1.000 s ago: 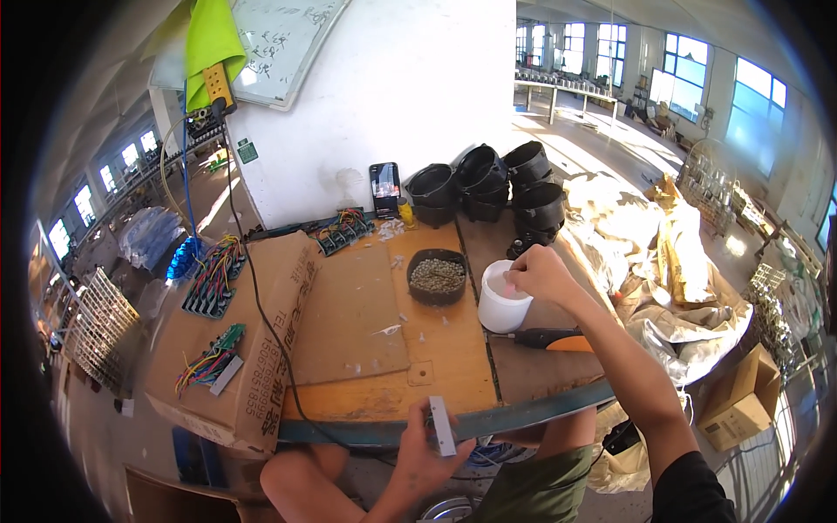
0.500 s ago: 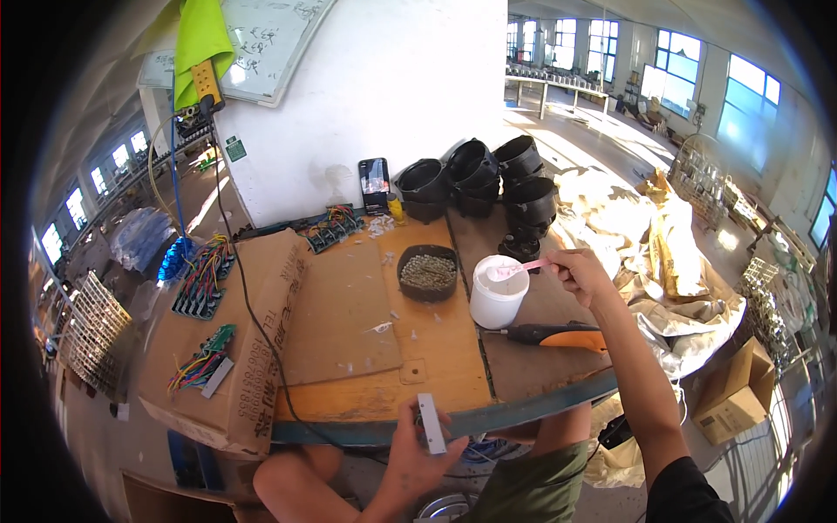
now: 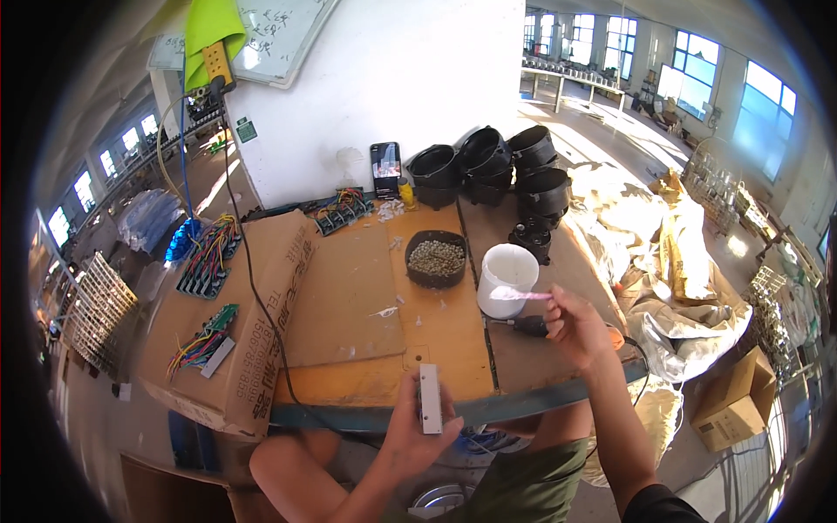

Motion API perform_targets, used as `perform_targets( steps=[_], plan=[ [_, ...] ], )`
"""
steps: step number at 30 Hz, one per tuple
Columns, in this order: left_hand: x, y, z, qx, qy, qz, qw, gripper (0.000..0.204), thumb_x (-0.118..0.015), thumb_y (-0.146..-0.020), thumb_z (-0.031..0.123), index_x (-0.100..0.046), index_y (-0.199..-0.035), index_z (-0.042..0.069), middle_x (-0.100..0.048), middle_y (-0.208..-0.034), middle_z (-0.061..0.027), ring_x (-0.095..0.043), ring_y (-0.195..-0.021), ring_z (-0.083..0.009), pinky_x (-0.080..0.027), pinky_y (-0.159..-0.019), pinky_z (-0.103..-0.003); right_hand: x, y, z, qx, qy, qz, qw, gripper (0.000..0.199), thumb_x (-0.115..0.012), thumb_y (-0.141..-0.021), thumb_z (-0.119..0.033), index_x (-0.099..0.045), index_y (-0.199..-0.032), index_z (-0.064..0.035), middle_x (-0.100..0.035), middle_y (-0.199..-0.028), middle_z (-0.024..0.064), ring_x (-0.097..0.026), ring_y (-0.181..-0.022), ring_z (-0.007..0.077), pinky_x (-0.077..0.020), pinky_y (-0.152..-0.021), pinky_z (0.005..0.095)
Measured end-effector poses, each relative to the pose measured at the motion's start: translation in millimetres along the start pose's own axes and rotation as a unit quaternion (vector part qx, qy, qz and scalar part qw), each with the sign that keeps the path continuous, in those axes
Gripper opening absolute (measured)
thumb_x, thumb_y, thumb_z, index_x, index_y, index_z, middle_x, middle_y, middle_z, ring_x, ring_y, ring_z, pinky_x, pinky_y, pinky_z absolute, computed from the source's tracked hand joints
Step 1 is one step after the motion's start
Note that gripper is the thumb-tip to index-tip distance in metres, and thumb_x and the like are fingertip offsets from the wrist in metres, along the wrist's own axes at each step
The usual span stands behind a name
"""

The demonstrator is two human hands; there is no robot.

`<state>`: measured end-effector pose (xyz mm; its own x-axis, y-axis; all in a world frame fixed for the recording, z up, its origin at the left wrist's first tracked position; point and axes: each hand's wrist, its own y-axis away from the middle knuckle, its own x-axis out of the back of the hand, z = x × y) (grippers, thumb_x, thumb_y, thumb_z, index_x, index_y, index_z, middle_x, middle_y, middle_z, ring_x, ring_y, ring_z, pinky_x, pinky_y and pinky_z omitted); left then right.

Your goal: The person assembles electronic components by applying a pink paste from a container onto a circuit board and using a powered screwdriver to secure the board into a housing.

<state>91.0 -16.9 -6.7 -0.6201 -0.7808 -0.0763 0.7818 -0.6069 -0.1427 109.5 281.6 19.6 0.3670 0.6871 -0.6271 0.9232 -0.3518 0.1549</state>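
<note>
My left hand (image 3: 410, 440) is wrapped round a slim silver metal bar (image 3: 430, 399), held upright at the near edge of the workbench. My right hand (image 3: 577, 329) pinches the pinkish handle of a small spatula (image 3: 534, 295). White paste seems to coat its blurred tip, which lies across the front of a white tub (image 3: 514, 264) in this view; whether it touches the tub I cannot tell. Just behind that hand lies a black and orange power screwdriver (image 3: 527, 326), partly covered by it. A black bowl of small metal screws (image 3: 438, 259) stands left of the tub.
Black round housings (image 3: 484, 157) are stacked at the back, beside a phone (image 3: 384, 166). On the left, a cardboard box (image 3: 253, 349) carries circuit boards with coloured wires (image 3: 209, 261). A black cable (image 3: 259, 318) hangs across it. Pale sacks (image 3: 689, 305) are heaped on the right.
My right hand has drawn the spatula from over the tub's mouth down toward me. The metal bar stays in my left hand, which has hardly moved. The whole view has shifted slightly.
</note>
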Motion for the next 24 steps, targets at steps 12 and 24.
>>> perform_targets(
  steps=[12, 24],
  plan=[
    [3.4, 6.9, -10.8, -0.019, 0.035, -0.009, 0.999, 0.051, -0.069, -0.080, -0.007, -0.039, -0.120, 0.005, -0.053, -0.097, -0.0049, -0.056, -0.085, -0.0117, -0.049, -0.077, -0.029, -29.1, 60.3, 84.4, -0.043, 0.032, -0.067, 0.996, 0.021, -0.068, -0.093, -0.010, -0.066, -0.110, 0.0034, -0.069, -0.087, 0.0062, -0.061, -0.071, 0.0092, -0.0488, -0.061, 0.0209],
    [12.0, 15.9, -7.2, -0.035, 0.019, 0.003, 0.999, 0.056, -0.068, -0.080, -0.006, -0.038, -0.126, 0.005, -0.052, -0.098, -0.0049, -0.055, -0.088, -0.0128, -0.048, -0.079, -0.029, -40.4, 78.7, 64.3, 0.028, 0.117, -0.035, 0.992, 0.012, -0.065, -0.091, -0.003, -0.068, -0.100, 0.0045, -0.066, -0.079, 0.0059, -0.058, -0.065, 0.0084, -0.0448, -0.056, 0.0192]
  ],
)
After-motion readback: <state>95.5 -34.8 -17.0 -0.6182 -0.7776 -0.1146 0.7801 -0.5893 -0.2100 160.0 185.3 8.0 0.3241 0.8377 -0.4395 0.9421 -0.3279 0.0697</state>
